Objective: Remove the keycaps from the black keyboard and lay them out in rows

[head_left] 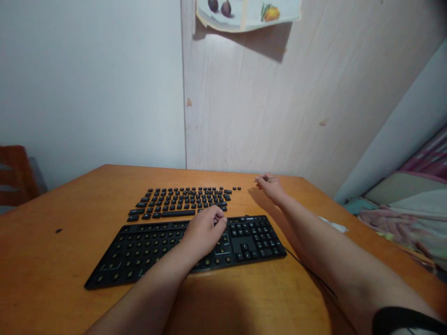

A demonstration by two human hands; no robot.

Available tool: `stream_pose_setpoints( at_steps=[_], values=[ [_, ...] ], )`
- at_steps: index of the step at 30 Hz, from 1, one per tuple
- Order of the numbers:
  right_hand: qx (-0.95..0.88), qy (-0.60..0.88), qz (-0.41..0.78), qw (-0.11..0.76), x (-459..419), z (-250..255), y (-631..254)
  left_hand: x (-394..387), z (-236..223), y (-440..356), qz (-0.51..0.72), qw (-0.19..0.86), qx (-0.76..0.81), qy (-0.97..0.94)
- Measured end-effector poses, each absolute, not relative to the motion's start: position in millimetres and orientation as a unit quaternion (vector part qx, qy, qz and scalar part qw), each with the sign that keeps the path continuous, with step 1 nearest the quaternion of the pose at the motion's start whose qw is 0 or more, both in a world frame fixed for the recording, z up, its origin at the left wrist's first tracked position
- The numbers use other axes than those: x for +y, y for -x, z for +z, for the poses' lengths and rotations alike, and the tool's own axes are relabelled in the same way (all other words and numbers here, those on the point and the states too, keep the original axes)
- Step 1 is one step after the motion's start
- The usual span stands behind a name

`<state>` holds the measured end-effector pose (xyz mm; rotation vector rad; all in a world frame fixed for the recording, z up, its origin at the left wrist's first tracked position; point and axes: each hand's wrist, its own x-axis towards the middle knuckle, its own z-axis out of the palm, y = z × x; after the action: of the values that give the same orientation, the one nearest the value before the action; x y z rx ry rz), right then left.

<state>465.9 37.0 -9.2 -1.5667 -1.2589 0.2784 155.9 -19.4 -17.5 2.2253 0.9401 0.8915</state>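
Note:
A black keyboard (157, 246) lies at a slant on the table, bare key posts showing over its left and middle parts. Keycaps are still seated at its right end. My left hand (204, 231) is over the keyboard's middle, fingers curled together near its back edge; whatever they hold, if anything, is hidden. Farther back and to the right, my right hand (269, 184) is raised above the table, pinching a thin, stick-like tool (274, 177). Behind the keyboard, loose black keycaps (178, 201) are laid out in rows like a keyboard layout.
Two small keycaps (236, 188) sit right of the rows. A small dark piece (58, 230) lies far left on the wooden table (42, 265). The keyboard's cable (307, 269) runs under my right forearm. White tissue-like material (333, 224) is at the right; a chair (16, 172) stands left.

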Motion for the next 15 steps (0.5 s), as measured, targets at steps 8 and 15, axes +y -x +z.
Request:
stream_pose_setpoints(
  at_steps=[8, 15],
  values=[
    [-0.549, 0.591, 0.275, 0.523, -43, 11, -426, -17, -16, -156, 0.320, 0.269, 0.345, -0.840],
    [-0.568, 0.599, 0.276, 0.492, -74, 20, -394, -16, -16, -156, 0.318, 0.247, 0.357, -0.843]
  ],
)
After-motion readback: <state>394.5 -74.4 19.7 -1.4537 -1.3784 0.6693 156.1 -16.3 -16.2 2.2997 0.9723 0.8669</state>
